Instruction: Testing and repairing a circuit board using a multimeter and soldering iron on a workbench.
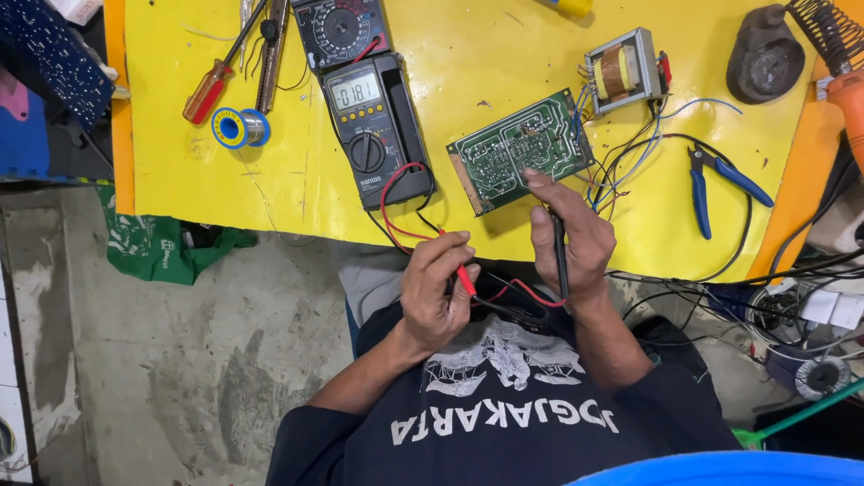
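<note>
A person's left hand (438,292) pinches a red probe (462,273), its fingers closed around the shaft, just below the table edge. The right hand (571,236) grips a black probe (559,252), index finger stretched onto the near edge of a green circuit board (522,148). A multimeter (373,126) lies above the left hand; blue pliers (715,180) lie right of the right hand, a transformer (623,70) beyond the board.
</note>
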